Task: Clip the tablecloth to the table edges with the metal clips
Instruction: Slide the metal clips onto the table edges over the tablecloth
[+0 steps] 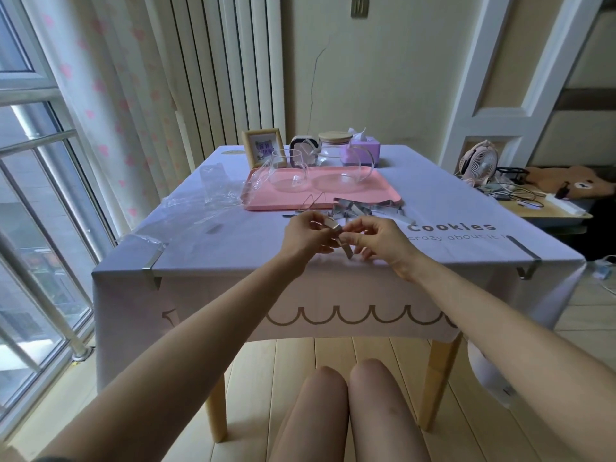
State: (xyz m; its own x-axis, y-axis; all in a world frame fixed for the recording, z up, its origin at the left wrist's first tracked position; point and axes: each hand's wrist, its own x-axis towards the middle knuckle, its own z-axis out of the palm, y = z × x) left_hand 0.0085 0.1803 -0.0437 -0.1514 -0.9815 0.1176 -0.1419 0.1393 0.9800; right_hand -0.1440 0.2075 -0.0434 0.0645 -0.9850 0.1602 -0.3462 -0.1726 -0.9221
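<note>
The left hand (305, 236) and right hand (381, 241) are both pinching one clip (336, 230) just above the near edge of the cloth (233, 228), probably spreading its bent steel arms for fitting. The lilac cloth is lying smooth, pinned by a left clip (151, 265) at 9 o'clock and a right clip (526, 260) at 3 o'clock; the pile (370, 208) is lying at 12 o'clock

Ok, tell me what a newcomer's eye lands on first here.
The left hand and right hand pinch one metal clip above the near edge of the lilac tablecloth, dead centre. A left clip and a right clip already grip that edge at its corners. Behind the hands sits a pink tray with glassware.
</note>
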